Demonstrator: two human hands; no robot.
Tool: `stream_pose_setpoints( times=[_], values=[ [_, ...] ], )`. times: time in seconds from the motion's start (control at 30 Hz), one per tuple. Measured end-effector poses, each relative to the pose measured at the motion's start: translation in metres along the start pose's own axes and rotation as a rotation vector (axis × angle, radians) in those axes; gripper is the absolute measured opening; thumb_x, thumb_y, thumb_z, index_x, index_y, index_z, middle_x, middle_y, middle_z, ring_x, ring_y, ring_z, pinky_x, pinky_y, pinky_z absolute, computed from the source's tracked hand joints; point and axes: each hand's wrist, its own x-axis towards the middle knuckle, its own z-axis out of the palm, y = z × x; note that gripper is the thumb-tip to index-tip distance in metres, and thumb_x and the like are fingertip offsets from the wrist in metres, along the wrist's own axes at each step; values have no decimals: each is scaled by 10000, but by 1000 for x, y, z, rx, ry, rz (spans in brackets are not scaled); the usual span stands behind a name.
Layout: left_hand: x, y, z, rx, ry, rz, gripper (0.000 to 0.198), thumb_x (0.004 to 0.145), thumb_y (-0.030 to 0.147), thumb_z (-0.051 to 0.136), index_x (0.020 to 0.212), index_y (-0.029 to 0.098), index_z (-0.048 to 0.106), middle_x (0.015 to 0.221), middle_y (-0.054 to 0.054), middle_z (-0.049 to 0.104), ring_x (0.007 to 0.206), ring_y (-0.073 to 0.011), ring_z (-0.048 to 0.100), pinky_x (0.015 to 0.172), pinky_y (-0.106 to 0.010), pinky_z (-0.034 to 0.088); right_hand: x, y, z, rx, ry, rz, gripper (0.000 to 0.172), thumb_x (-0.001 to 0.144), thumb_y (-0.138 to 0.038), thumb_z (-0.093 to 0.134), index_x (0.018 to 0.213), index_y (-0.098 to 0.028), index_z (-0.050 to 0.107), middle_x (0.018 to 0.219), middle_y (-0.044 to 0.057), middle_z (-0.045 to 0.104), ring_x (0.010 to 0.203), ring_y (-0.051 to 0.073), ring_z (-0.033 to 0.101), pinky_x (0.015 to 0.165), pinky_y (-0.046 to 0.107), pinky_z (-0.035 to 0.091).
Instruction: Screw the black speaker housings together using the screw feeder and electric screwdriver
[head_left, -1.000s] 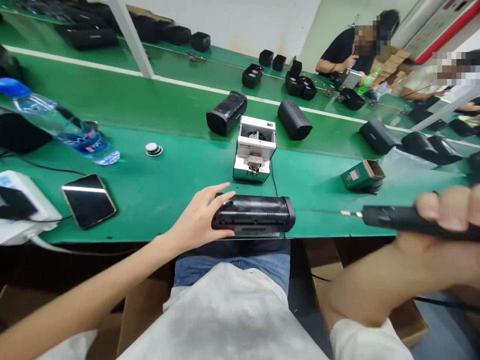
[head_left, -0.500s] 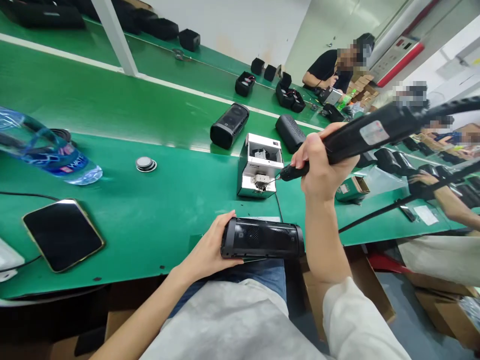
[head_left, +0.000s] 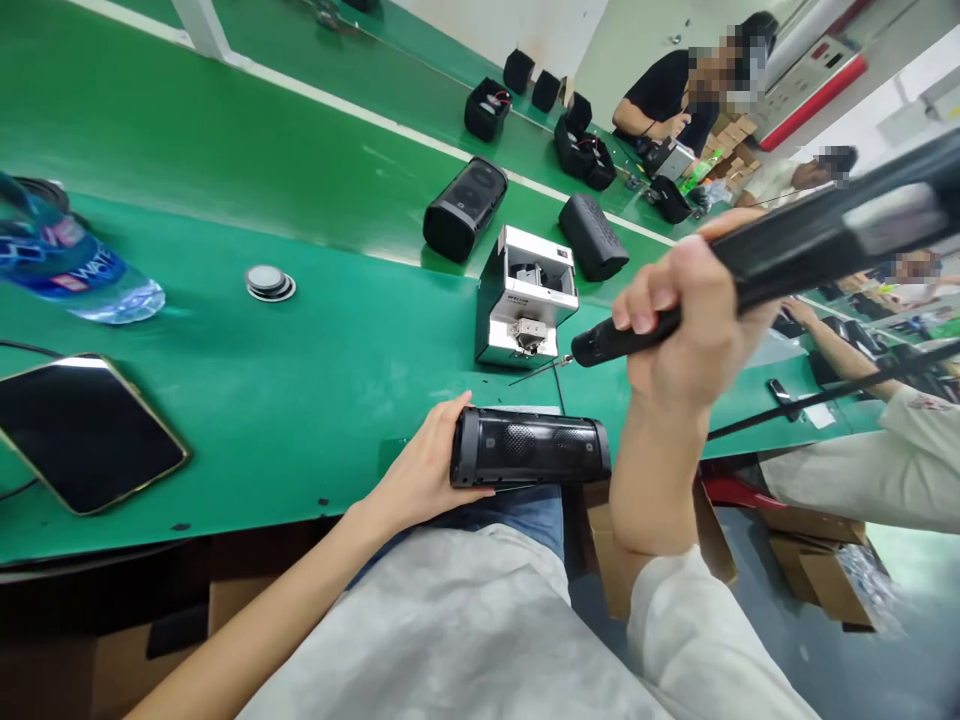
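Note:
My left hand (head_left: 424,460) is closed around the left end of a black speaker (head_left: 532,448), which lies on its side at the table's front edge. Raised to the right, my right hand (head_left: 694,320) grips a black electric screwdriver (head_left: 795,240). Its thin bit points down and left, ending in the air a little above the speaker. Just left of the screwdriver's nose stands a white and black screw feeder (head_left: 528,300), apart from the bit. Whether a screw sits on the bit tip is too small to tell.
Behind the feeder stand a black speaker (head_left: 465,208) and a black housing (head_left: 592,237). At left are a phone (head_left: 94,435), a water bottle (head_left: 82,260) and round discs (head_left: 270,283). Co-workers sit at the right, one co-worker's arm (head_left: 851,350) reaching over the table.
My right hand has drawn the screwdriver back from the screw feeder, so its bit now hangs nearer the speaker. My left hand keeps its hold. The camera view has shifted.

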Motion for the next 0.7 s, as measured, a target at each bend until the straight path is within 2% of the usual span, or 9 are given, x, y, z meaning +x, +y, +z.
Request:
stream_pose_setpoints(
  times=[0.13,0.27,0.33,0.47,0.6,0.7],
  values=[
    [0,1,1,17,-13,-5,1399,837,468,1023,1833,321,52,1658,-230,495,1572,-489,542,1280,-718,509,-14,-34,19,22,-79,28,276,901,-269,883,964,-311,618,598,-110,389,404,121,366,389,293,375],
    [0,0,1,-5,-12,-7,1370,846,481,1015,1836,316,82,1680,-232,490,1593,-486,533,1293,-724,496,-22,-47,35,-52,-119,50,321,928,-412,878,980,-330,571,591,-103,361,379,145,345,381,334,379],
    [0,0,1,-20,-3,-6,1367,838,478,1022,1838,307,106,1681,-234,497,1594,-488,535,1295,-724,495,-24,-48,40,-106,-119,54,332,944,-459,854,989,-337,549,595,-97,353,379,159,348,389,350,387],
    [-1,0,2,-38,11,1,1357,834,470,1027,1842,298,135,1687,-233,512,1601,-493,531,1302,-722,491,-25,-43,45,-82,-160,26,300,971,-413,840,991,-338,550,601,-93,349,390,163,343,401,348,369],
    [-1,1,2,-11,-4,6,1423,824,446,1041,1847,311,61,1704,-242,488,1607,-503,515,1299,-736,489,-23,-31,45,-87,-218,29,372,993,-529,871,1028,-349,547,602,-110,337,403,150,363,433,319,388],
    [-1,2,2,-2,-3,5,1471,800,398,1062,1841,319,26,1693,-241,487,1591,-501,525,1287,-741,498,-27,-22,45,-50,-240,65,367,972,-503,902,1020,-345,575,589,-122,348,388,129,338,421,306,398]
  ],
)
